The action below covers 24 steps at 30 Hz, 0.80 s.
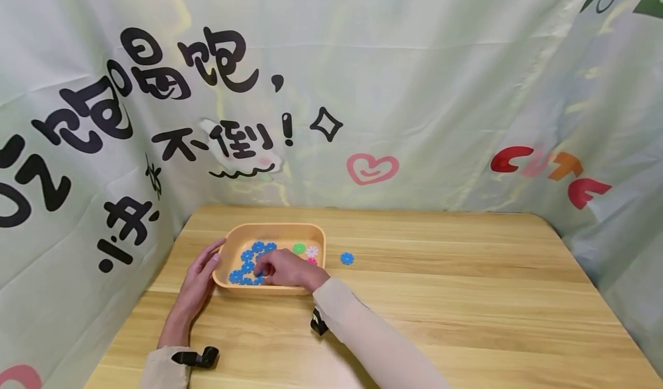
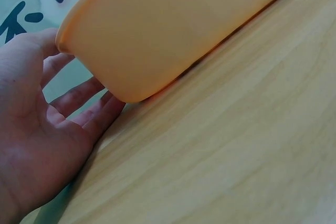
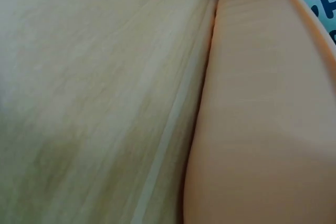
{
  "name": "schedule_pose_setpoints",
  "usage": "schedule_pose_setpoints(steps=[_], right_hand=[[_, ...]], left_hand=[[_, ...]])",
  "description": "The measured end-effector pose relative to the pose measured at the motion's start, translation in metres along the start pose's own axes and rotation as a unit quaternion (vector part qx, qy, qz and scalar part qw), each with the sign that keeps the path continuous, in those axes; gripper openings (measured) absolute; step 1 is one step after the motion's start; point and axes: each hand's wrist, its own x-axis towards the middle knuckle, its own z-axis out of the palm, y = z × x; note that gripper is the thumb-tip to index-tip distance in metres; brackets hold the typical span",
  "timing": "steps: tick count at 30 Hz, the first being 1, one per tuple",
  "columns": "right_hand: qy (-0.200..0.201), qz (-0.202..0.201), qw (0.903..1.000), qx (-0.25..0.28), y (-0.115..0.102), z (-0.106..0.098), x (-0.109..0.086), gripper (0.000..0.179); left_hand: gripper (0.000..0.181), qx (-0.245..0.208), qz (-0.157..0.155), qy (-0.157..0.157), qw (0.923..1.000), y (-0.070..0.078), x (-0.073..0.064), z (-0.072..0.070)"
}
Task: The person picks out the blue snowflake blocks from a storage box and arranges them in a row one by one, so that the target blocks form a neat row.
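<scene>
On the table sits an orange plastic tray holding several blue snowflake discs. My left hand lies along the tray's left end. Its thumb is at the rim, and its spread fingers touch the outer wall. My right hand reaches over the near rim into the tray. Its curled fingertips pinch at a blue disc among the others, which the hand partly covers. A green disc, a pale pink disc and a bright pink disc lie at the tray's right side.
A single blue disc lies on the wooden table, right of the tray. A printed cloth hangs behind and beside the table. Black wrist straps sit at both sleeves.
</scene>
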Motion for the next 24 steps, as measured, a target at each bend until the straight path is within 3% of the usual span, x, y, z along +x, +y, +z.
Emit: schedule_pose_setpoints(steps=[10,24], right_hand=[[-0.016,0.023,0.9996,0.002,0.0023,0.0046,0.0049,0.021],[-0.031,-0.003,0.9993,-0.022,0.0027,0.0026,0.0052,0.025]], left_hand=[[0.055,0.005,-0.011,-0.002,0.9999,0.0004,0.0000,-0.0007],[0.055,0.008,-0.016,0.004,0.9998,0.0011,0.0004,-0.0004]])
